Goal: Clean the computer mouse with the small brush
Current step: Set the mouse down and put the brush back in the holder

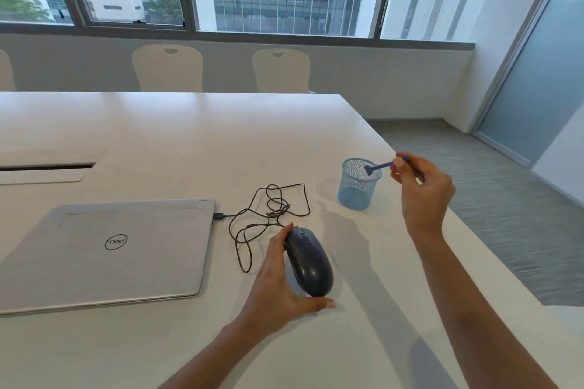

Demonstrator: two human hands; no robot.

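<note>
Left hand [278,278] grips the mouse [311,262] by its sides on the bench [189,142]; it looks light, hard and slick. Right hand [420,189] fingers [398,164] pinch the thin brush [379,165] by its handle end, left of them the mesh cup [357,189].

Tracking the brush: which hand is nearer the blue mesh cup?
Right. The right hand, pinching the small brush, is just right of the blue mesh cup, brush head over its opening. The left hand grips the computer mouse, nearer the person.

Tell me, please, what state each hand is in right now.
Left hand: grips the computer mouse.
Right hand: pinches the small brush, its head over the blue mesh cup.
</note>
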